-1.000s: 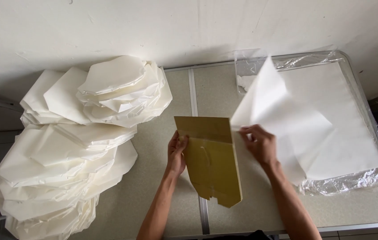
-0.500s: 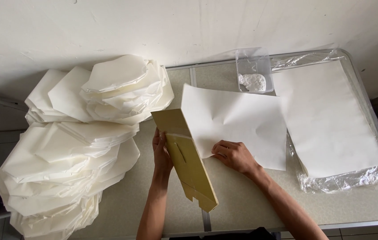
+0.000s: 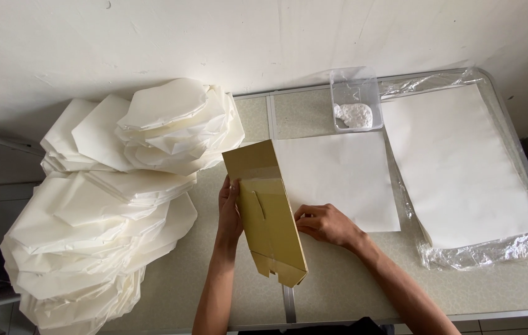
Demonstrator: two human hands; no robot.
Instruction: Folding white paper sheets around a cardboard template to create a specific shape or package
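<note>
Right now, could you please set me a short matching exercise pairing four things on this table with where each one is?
Things:
1. brown cardboard form
2. single white sheet
3. clear plastic tub
4. folded white paper pile

Places:
A. left end of the table
B. at the back edge, by the wall
C. held by the left hand
D. flat under the right hand

Pairs: 1-C, 2-D, 3-B, 4-A

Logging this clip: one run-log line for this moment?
left hand: holds cardboard form | right hand: presses paper sheet | table
</note>
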